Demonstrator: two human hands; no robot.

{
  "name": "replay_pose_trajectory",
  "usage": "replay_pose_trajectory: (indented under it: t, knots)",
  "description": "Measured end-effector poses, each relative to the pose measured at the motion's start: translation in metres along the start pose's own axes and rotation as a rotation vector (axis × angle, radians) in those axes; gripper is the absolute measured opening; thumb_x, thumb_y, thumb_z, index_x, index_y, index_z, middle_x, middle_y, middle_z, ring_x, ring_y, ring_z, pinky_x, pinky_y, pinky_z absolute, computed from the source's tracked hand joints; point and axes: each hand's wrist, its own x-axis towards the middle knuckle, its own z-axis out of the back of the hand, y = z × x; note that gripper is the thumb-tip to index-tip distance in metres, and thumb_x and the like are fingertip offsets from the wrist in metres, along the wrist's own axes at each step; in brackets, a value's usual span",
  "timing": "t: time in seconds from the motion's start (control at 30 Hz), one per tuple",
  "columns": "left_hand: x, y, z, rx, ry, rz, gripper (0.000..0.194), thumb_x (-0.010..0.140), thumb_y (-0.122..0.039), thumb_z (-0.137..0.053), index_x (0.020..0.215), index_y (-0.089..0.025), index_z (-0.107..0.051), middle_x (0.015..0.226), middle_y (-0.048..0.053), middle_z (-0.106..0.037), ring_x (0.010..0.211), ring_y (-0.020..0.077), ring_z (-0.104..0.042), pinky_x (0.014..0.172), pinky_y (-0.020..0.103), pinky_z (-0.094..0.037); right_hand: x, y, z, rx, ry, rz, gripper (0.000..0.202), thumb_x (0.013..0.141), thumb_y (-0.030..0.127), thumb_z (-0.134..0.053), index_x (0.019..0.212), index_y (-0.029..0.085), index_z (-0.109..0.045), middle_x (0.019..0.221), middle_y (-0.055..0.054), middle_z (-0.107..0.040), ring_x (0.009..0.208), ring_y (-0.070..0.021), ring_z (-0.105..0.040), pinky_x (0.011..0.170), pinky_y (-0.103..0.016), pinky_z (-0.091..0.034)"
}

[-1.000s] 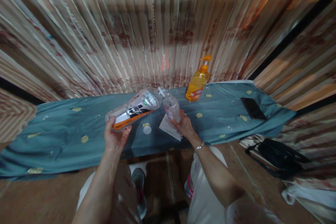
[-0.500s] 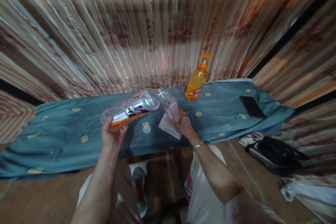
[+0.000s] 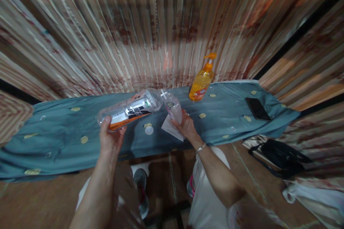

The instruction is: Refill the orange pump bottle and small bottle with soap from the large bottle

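A large clear bottle (image 3: pixel 131 109) with a silver, black and orange label lies tilted in my left hand (image 3: pixel 112 139), whose fingers wrap round its lower end. My right hand (image 3: pixel 186 126) is closed round a smaller clear bottle (image 3: pixel 173 105) with a pinkish label. The necks of both bottles meet or nearly meet; whether liquid passes between them is too small to tell. Below the smaller bottle a white cloth or paper (image 3: pixel 171 128) lies on the teal tablecloth (image 3: pixel 64 128). A round white cap (image 3: pixel 149 130) is on the cloth between my hands.
An orange pump bottle (image 3: pixel 200 82) stands at the table's back edge. To the right lies a black phone (image 3: pixel 257 108). A pleated curtain (image 3: pixel 134 35) hangs behind the table, and a black bag (image 3: pixel 279 155) is below the table's right end.
The large bottle and my left hand have shifted slightly left. Both bottle necks remain close together, and the whole view has moved a little.
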Motion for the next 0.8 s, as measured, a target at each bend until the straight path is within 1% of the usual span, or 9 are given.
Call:
replay_pose_trajectory:
  t: [0.23,0.37,0.5,0.63,0.73,0.8]
  knots:
    - [-0.001,-0.003,-0.001,-0.028,-0.003,-0.020,0.008,0.072,-0.020,-0.067,0.080,-0.019,-0.068,0.079,0.002,-0.072,0.065,0.0143,-0.066,0.047,0.021,-0.053,0.000,-0.001,-0.001,-0.004,-0.001,0.008,0.065,0.081,0.044,-0.069,0.134,0.012,-0.048,0.117,-0.020,-0.069,0.108,-0.0314,-0.067,0.092,-0.044,-0.054]
    - [-0.002,-0.003,-0.003,-0.023,0.000,-0.050,0.013,0.070,-0.021,-0.070,0.083,-0.020,-0.068,0.081,0.001,-0.072,0.068,0.0145,-0.067,0.049,0.021,-0.053,0.000,-0.001,-0.002,0.011,-0.005,0.002,0.063,0.081,0.043,-0.068,0.134,0.014,-0.049,0.117,-0.020,-0.069,0.107,-0.0326,-0.067,0.092,-0.047,-0.054]
    - [-0.003,-0.003,-0.005,0.001,0.020,-0.080,0.017,0.069,-0.024,-0.071,0.086,-0.021,-0.069,0.083,0.002,-0.072,0.075,0.0168,-0.069,0.051,0.022,-0.054,0.000,-0.003,-0.003,-0.003,-0.015,0.001,0.066,0.081,0.045,-0.069,0.134,0.013,-0.048,0.120,-0.021,-0.068,0.110,-0.0324,-0.067,0.093,-0.046,-0.053]
    - [-0.006,-0.003,-0.008,-0.001,0.027,-0.086,0.019,0.068,-0.024,-0.071,0.087,-0.021,-0.069,0.084,0.002,-0.072,0.075,0.0176,-0.069,0.047,0.021,-0.052,0.000,-0.005,-0.004,-0.006,-0.025,0.015,0.068,0.081,0.047,-0.069,0.134,0.011,-0.047,0.122,-0.023,-0.067,0.112,-0.0326,-0.066,0.095,-0.045,-0.053]
    - [-0.007,-0.004,-0.010,-0.012,0.040,-0.085,0.015,0.071,-0.024,-0.069,0.085,-0.021,-0.069,0.083,0.002,-0.072,0.073,0.0161,-0.068,0.043,0.019,-0.048,0.000,-0.005,-0.003,0.006,-0.017,0.019,0.067,0.081,0.046,-0.070,0.133,0.010,-0.047,0.122,-0.023,-0.067,0.113,-0.0328,-0.066,0.095,-0.044,-0.052]
    - [-0.007,-0.004,-0.010,-0.010,0.039,-0.085,0.013,0.071,-0.024,-0.068,0.084,-0.021,-0.069,0.082,0.001,-0.072,0.073,0.0157,-0.068,0.043,0.019,-0.048,0.000,-0.004,-0.001,0.006,-0.003,0.015,0.067,0.081,0.046,-0.069,0.133,0.009,-0.048,0.122,-0.023,-0.067,0.113,-0.0329,-0.066,0.095,-0.045,-0.053]
